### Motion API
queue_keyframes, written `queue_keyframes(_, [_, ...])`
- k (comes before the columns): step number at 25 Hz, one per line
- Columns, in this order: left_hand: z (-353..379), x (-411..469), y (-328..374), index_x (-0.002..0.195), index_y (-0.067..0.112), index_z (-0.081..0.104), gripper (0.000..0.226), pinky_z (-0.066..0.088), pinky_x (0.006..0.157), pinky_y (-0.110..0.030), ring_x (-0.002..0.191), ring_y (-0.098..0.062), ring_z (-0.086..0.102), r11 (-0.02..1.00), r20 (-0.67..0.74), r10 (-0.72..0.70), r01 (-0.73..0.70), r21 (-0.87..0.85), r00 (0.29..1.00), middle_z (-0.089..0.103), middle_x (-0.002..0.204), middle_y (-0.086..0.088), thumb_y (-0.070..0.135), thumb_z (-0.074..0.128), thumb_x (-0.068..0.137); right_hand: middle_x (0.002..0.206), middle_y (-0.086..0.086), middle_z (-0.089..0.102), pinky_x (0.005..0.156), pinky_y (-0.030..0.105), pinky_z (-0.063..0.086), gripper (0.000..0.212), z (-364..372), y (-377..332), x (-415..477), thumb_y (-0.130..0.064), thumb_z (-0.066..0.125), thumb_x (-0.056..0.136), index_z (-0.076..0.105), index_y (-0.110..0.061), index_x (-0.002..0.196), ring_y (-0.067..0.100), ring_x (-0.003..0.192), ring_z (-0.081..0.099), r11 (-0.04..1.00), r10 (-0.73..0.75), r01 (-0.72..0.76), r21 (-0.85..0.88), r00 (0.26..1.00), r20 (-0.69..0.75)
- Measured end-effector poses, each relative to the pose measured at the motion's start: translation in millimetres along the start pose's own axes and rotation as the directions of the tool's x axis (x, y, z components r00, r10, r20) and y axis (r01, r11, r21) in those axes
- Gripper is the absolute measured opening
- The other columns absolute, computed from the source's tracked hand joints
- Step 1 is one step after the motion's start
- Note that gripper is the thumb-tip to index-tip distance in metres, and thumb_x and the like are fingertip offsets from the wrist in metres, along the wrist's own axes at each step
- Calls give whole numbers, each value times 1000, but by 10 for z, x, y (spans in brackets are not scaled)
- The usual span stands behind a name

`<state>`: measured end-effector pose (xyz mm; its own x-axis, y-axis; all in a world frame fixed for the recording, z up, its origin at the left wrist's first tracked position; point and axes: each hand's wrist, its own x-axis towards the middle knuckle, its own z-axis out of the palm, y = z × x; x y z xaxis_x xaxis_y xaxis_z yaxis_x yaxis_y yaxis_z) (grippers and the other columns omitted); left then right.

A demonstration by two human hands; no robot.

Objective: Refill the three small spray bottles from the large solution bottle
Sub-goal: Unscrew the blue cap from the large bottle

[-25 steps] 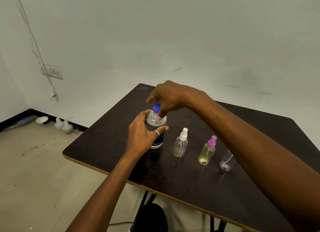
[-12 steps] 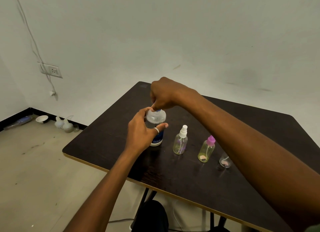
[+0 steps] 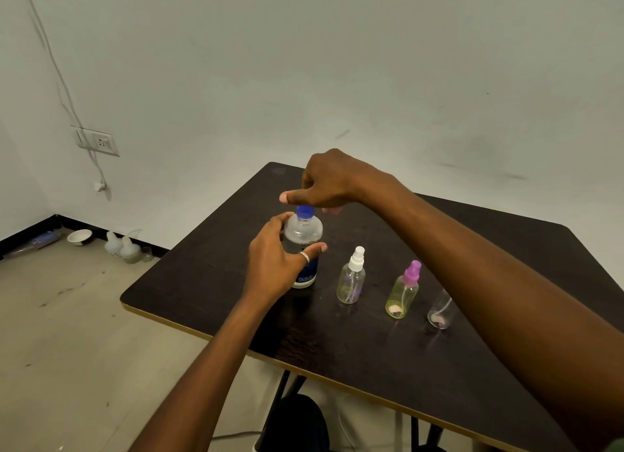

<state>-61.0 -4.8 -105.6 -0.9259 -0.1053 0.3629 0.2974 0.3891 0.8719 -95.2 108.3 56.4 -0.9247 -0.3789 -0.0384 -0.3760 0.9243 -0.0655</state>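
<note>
Left arm reached forward from lower centre. Left hand gripped the large bottle, digits curled round its shoulder. Right arm crossed in from the right. Right hand sat over the blue cap, fingers curled, thumb extended leftward; contact undetermined.

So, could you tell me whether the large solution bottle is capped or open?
Capped: the blue cap sits on the large bottle, just under the right hand; the left hand holds its body.

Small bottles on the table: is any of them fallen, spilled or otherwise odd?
Nothing stands out. The white-capped bottle and pink-capped bottle stand upright, and the table looks dry. The forearm hides the top of the third bottle, so its cap cannot be checked.
</note>
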Motion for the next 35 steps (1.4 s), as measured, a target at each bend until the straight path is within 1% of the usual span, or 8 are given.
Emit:
queue_keyframes(5, [2,-4,-2,131,22,54,76,52,94,-25,111,-8,59,1000,-9,14,-14,0,1000,63,124,8,45,88,67,55,-1,63,61,26,49,40,110,-62,35,-42,64,89,58,-14,62,13,54,64,998,-3,5,-67,1000,22])
queue_keyframes(8, [-7,-9,7,130,25,54,74,51,92,-24,109,-6,58,1000,-13,25,-25,-2,1000,61,121,11,44,88,68,81,-4,71,66,25,46,19,62,-63,27,-30,70,85,75,-12,90,13,76,63,980,-122,129,-151,991,58])
queue_keyframes(13, [-6,-1,-1,134,23,52,76,47,88,-17,109,-5,55,1000,12,19,-19,3,1000,61,125,8,45,87,69,111,-5,70,80,22,45,29,61,-13,-3,-14,73,84,73,-19,112,11,98,61,965,-233,241,-102,969,85])
queue_keyframes(17, [0,-1,-10,132,24,53,74,48,89,-19,109,-5,56,1000,8,14,-14,7,1000,61,123,9,44,87,69,110,-6,67,86,26,48,41,1,1,-27,-31,75,82,67,-19,120,13,101,61,980,-194,198,-27,976,97])
queue_keyframes(21, [0,4,3,131,23,53,73,42,84,-11,107,-4,55,1000,12,7,-7,1,1000,61,124,9,43,87,70,77,3,70,65,25,48,46,-13,-23,1,-55,59,88,72,-11,84,16,72,64,995,-83,83,-56,997,-5])
queue_keyframes(25, [-12,-11,34,132,23,53,73,41,82,-8,106,-2,55,1000,30,-5,6,-16,1000,59,118,14,42,87,70,53,-1,56,58,25,45,41,83,-88,46,-42,67,87,52,-16,58,15,55,61,997,2,-5,-80,999,-38])
queue_keyframes(30, [-57,-16,57,131,31,51,72,39,72,-2,96,10,55,999,63,-21,24,-45,998,54,111,23,41,88,69,87,1,71,75,30,56,14,80,-91,22,-25,73,82,73,-13,89,16,84,65,983,-115,111,-143,993,-14])
queue_keyframes(35, [-29,-25,36,137,25,50,78,41,87,-11,113,-4,53,999,72,-13,16,-42,997,56,121,16,44,86,70,104,-3,71,84,28,53,24,91,-13,-24,-14,75,81,75,-18,105,13,94,63,979,-193,194,-57,981,9])
